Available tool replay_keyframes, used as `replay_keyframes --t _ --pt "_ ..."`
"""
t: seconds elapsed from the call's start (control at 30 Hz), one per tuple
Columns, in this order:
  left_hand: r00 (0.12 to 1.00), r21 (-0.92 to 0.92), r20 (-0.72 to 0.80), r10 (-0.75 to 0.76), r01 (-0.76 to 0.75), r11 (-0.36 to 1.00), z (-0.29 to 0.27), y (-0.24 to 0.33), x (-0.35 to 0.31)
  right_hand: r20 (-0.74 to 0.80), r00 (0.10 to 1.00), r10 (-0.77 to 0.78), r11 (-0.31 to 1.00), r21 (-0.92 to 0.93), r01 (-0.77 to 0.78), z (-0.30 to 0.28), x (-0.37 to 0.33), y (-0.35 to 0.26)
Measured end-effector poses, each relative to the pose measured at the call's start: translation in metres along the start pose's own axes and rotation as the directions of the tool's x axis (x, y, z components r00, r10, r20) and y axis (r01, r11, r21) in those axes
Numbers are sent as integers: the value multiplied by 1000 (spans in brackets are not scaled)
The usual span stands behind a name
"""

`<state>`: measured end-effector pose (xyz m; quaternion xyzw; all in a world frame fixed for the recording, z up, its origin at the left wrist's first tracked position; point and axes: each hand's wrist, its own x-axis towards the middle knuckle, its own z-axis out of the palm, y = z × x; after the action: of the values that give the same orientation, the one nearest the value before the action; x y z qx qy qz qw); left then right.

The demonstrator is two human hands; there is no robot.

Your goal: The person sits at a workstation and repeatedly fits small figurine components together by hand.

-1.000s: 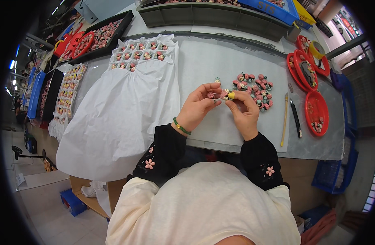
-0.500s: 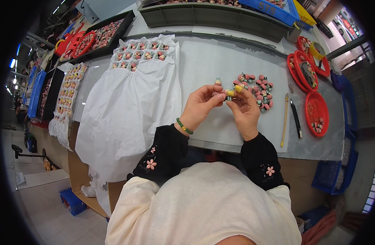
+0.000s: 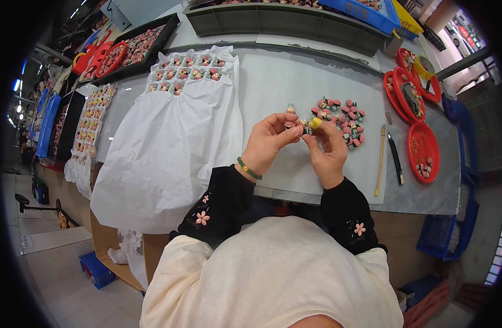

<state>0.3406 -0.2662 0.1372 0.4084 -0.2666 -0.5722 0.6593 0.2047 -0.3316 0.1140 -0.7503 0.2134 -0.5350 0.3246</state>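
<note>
Left hand (image 3: 262, 146): yours, thumb and fingers pinching a pink figurine (image 3: 298, 128).
Right hand (image 3: 328, 156): thumb and forefinger, in a yellow cover (image 3: 316, 122), at its 3 o'clock side; pinch or mere touch, can't tell, fingers overlap.
Pink figurine: over the white sheet (image 3: 275, 71), your 12 o'clock.
Figurine pile (image 3: 352, 126): your grip's 2 o'clock, near.
Lone figurine (image 3: 291, 109): 11 o'clock, just beyond your left fingers; knuckles could knock it.
Drop risk: loosen that left pinch while turning, piece may fall.
</note>
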Motion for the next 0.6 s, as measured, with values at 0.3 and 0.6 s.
replay_keyframes --t 0.3,0.6 --pt "996 144 6 93 -92 985 0 5 4 87 963 254 917 295 -269 -3 -4 13" --pt "989 290 136 50 -88 953 6 -4 -8 226 843 489 722 436 -536 -2 1 -1"
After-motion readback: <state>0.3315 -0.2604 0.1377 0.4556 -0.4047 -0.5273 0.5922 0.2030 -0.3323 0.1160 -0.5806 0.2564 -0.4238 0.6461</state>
